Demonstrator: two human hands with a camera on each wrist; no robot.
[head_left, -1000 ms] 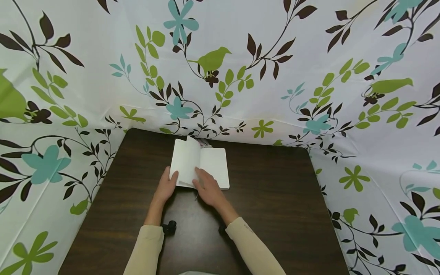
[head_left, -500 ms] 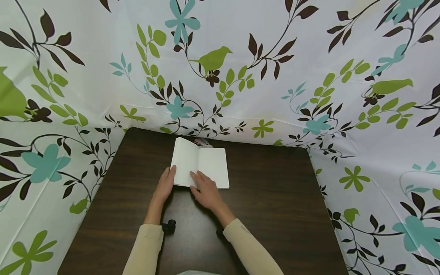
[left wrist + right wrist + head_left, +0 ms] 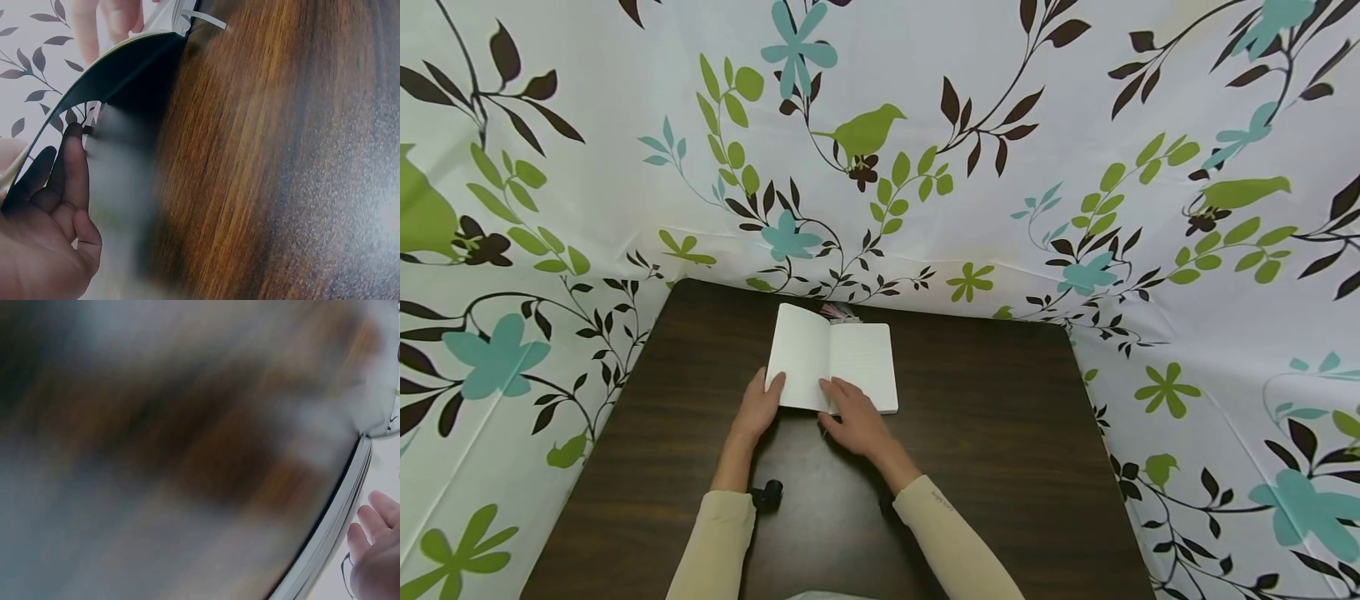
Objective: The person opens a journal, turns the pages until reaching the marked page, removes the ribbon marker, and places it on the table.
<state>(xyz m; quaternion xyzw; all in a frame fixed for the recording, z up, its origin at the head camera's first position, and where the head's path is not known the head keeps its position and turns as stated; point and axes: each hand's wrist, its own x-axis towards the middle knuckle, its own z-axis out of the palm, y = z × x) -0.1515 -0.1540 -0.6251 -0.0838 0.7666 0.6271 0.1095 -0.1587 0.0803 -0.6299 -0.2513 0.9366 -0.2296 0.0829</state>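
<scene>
An open notebook (image 3: 868,358) with white pages, faintly lined on the right, lies toward the far side of the table. My left hand (image 3: 758,406) grips the lower left edge, thumb over the page. In the left wrist view, fingers of the left hand (image 3: 59,219) reach under the raised dark cover (image 3: 119,81), and a pale ribbon bookmark (image 3: 209,19) sticks out at the spine. At the bottom middle of the notebook my right hand (image 3: 856,421) rests its fingers on the pages. The right wrist view shows the right hand (image 3: 378,556) over the white page, fingers slightly bent.
Behind the notebook lies a small pinkish, clear-looking item (image 3: 840,312), mostly hidden. The dark wooden table (image 3: 992,450) meets a leaf-and-bird patterned curtain (image 3: 985,50) at the back and sides. A pale edge (image 3: 831,595) shows at the bottom.
One second ago a loose page stood lifted near the spine; it has turned over and now lies on the left side. The left thumb has come down on that page.
</scene>
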